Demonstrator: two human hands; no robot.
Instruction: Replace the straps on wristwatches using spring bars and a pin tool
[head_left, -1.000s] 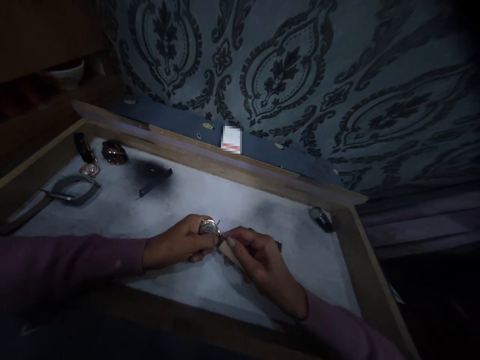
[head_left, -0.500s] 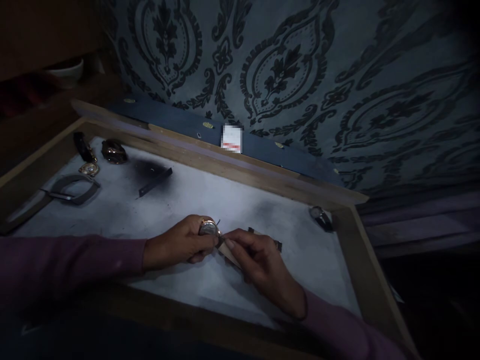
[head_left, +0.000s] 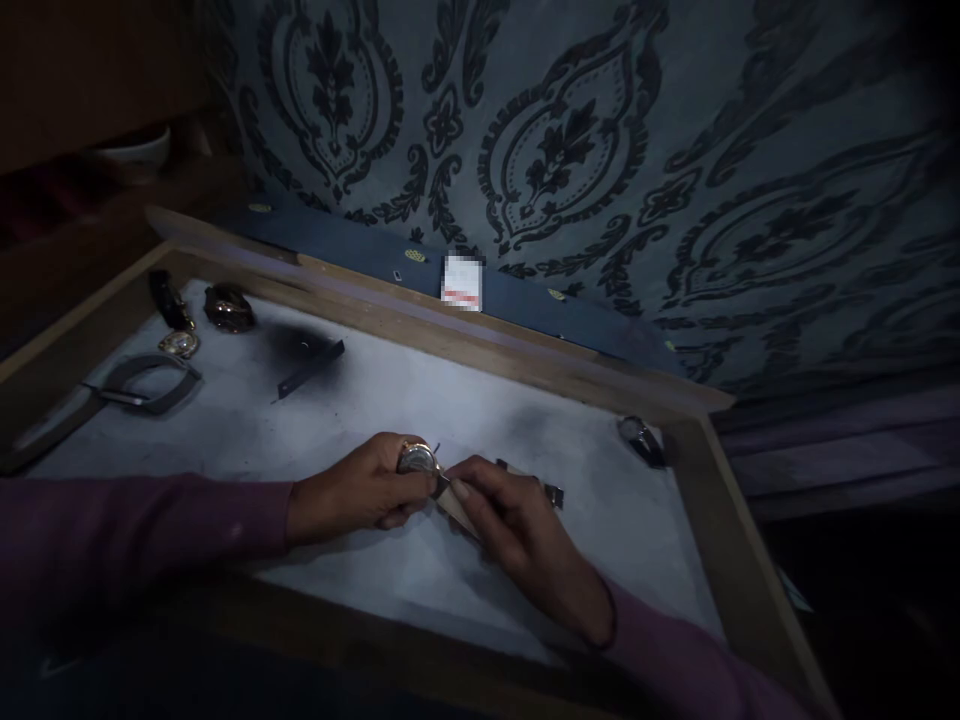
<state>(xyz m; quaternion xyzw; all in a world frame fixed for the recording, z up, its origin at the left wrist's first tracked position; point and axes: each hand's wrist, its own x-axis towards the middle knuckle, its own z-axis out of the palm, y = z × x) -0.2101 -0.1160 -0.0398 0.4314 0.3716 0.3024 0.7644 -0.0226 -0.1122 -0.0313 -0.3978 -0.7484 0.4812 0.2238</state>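
Note:
A round wristwatch [head_left: 418, 459] with a shiny metal case is held by my left hand [head_left: 367, 487], thumb and fingers closed round its edge. My right hand [head_left: 517, 530] is closed in a pinch beside the case. A thin, bright sliver [head_left: 444, 478] shows at its fingertips; I cannot make out what it is. A pale strap-like piece [head_left: 457, 513] slants from the watch to below my right hand, partly hidden. Behind my right knuckles, a dark-ended piece [head_left: 555, 496] lies on the white surface, mostly covered.
Wooden walls [head_left: 705, 500] frame the white work surface [head_left: 420, 370]. At the left lie a gold-coloured watch [head_left: 178, 344], a dark watch [head_left: 229, 308] and a grey band [head_left: 150, 383]. A dark flat strip [head_left: 311, 368] lies nearer the middle; another watch [head_left: 641, 441] sits far right.
My right fingertips have shifted slightly at the watch's edge, and a bright sliver now shows there. My left hand keeps its hold on the watch.

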